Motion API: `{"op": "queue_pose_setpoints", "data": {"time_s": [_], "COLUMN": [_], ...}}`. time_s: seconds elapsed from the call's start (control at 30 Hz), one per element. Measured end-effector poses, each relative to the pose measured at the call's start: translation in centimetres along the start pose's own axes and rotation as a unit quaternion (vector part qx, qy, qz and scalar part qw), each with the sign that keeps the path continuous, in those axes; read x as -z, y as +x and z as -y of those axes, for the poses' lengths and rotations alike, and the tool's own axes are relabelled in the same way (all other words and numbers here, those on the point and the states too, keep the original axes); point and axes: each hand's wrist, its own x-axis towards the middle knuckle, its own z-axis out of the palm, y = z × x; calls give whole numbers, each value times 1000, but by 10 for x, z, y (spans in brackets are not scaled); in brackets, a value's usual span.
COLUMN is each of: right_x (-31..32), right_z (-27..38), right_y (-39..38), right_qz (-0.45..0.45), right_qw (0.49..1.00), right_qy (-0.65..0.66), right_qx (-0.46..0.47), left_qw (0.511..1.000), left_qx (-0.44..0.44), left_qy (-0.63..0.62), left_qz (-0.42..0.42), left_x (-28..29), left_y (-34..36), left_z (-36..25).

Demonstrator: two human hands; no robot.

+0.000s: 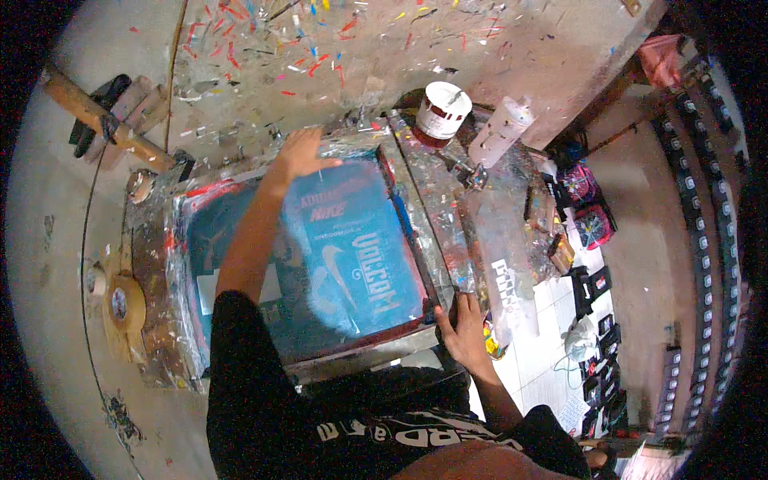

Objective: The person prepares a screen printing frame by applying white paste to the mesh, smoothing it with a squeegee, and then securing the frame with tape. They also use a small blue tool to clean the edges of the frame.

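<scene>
A screen-printing frame [376, 264] with blue-green mesh lies before me, pale lettering and logo shapes showing through it. My left arm reaches across the mesh. At the frame's far edge my left hand [304, 154] lies open, fingers spread over the rim. My right hand [464, 328] rests by the frame's near right corner, against a dark edge strip. Its thumb is apart from the fingers, and I see nothing held in it. Under the left part of the mesh shows a pale rectangle [250, 290], partly covered by my arm.
A white paint-smeared tub [444, 112] and a pale bottle [502, 132] stand beyond the frame's right corner. A roll of tan tape [126, 304] lies at the left. The wall ahead is paint-flecked. Dark items [600, 376] lie on the white-tiled floor at right.
</scene>
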Motion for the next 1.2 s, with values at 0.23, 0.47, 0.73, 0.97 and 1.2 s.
{"op": "queue_pose_setpoints", "data": {"time_s": [0.23,0.47,0.73,0.97,1.2], "right_x": [64,38,24,-97,-166], "right_z": [30,-53,-40,166,190], "right_y": [121,340,356,346,385], "right_qz": [-7,123,-5,-11,-21], "right_qw": [985,887,961,988,995], "right_qy": [-130,-429,-209,1,-8], "right_qx": [114,118,181,155,100], "left_qw": [999,1000,997,992,991], "left_qx": [-2,19,37,80,84], "left_qy": [-2,-5,-36,-91,-103], "left_qz": [-46,-24,-63,-40,-23], "left_x": [10,19,18,21,35], "left_y": [-37,-30,-39,-36,-35], "left_z": [22,7,17,20,13]}}
